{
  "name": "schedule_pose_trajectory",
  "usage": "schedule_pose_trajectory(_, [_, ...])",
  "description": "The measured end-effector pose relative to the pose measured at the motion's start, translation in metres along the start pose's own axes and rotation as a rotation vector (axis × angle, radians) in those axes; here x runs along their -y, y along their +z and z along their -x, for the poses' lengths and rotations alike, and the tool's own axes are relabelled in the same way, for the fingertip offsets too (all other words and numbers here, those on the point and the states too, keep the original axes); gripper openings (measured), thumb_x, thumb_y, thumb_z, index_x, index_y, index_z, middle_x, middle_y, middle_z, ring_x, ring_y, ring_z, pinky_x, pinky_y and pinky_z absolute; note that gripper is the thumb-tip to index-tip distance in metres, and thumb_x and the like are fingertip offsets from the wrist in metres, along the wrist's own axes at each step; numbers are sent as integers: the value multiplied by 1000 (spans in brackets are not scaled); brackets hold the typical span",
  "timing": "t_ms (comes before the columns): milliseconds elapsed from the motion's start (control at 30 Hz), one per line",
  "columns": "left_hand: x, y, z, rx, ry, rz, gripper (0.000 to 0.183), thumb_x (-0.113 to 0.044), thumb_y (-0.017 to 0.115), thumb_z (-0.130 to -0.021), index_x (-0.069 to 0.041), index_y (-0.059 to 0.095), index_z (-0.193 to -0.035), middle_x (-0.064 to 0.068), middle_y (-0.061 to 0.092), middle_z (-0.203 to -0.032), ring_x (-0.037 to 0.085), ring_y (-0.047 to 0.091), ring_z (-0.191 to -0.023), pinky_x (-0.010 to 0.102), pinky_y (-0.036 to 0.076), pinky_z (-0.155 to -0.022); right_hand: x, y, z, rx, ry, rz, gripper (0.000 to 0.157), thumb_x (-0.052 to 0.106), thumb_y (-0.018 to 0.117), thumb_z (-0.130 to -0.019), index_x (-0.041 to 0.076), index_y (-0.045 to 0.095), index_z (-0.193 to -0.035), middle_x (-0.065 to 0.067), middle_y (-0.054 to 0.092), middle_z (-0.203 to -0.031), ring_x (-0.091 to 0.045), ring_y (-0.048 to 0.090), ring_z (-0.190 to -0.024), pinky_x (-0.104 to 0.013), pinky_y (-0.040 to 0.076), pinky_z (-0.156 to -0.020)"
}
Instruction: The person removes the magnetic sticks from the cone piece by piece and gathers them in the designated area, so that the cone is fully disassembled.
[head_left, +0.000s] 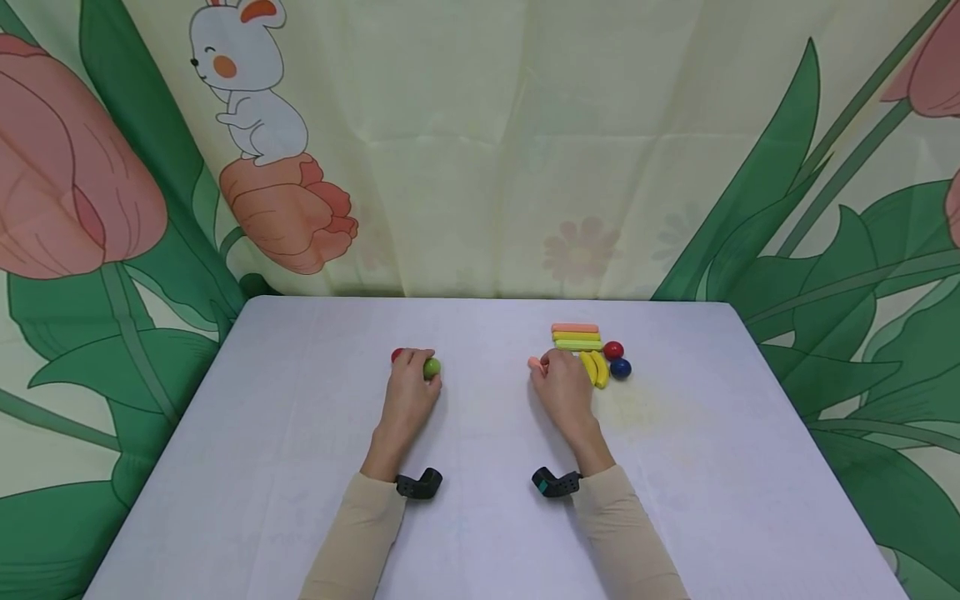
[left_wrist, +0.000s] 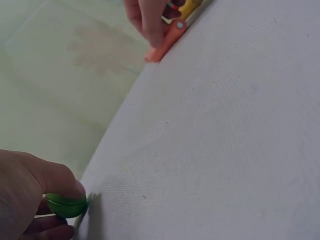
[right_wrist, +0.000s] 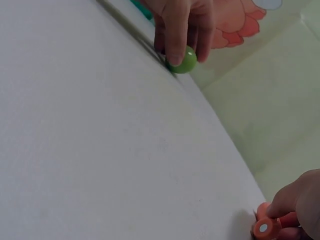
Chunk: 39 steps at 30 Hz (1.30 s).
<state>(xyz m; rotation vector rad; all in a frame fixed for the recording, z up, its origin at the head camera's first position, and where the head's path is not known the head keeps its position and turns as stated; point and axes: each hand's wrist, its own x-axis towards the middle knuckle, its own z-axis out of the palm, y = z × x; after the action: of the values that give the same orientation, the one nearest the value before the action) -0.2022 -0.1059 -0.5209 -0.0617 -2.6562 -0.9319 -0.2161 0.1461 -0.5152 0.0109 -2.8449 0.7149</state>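
In the head view my left hand [head_left: 408, 387] is at the left of the white table, its thumb and fingers gripping a small green ball [head_left: 432, 368]. A red ball [head_left: 396, 355] shows partly behind that hand. The green ball [left_wrist: 66, 205] touches or nearly touches the tabletop in the left wrist view. To the right, my right hand [head_left: 564, 390] pinches an orange stick-like piece [head_left: 535, 363]; a white dot marks its end in the right wrist view. Just beside the right hand lie two yellow bananas [head_left: 600, 369], toy-sized. My fingers hide much of the orange piece.
Behind the right hand, an orange stick [head_left: 575, 328], a yellow stick [head_left: 577, 336] and a light green stick [head_left: 578, 344] lie side by side. A second red ball [head_left: 613, 350] and a blue ball [head_left: 620, 368] sit right of them. A printed curtain [head_left: 465, 167] hangs behind the table.
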Motion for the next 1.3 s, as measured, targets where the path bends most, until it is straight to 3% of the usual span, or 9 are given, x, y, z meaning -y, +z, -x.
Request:
schedule_pose_trajectory(667, [-7, -11, 3, 50, -56, 14, 38, -5, 73, -85, -1, 67, -122, 16, 61, -117, 31, 63, -106, 42, 55, -94, -25, -14, -5, -87, 132, 92, 26, 23, 66, -95, -1, 68, -101, -19, 65, -99, -35, 59, -94, -47, 51, -82])
schedule_pose_trajectory(1300, [-7, -15, 4, 30, -8, 19, 34, -9, 71, -86, -2, 69, -119, 17, 63, -116, 33, 62, -108, 44, 53, -95, -33, -20, -7, -120, 156, 71, 27, 24, 64, -97, -2, 66, -100, -18, 62, -96, -33, 56, -92, -45, 50, -83])
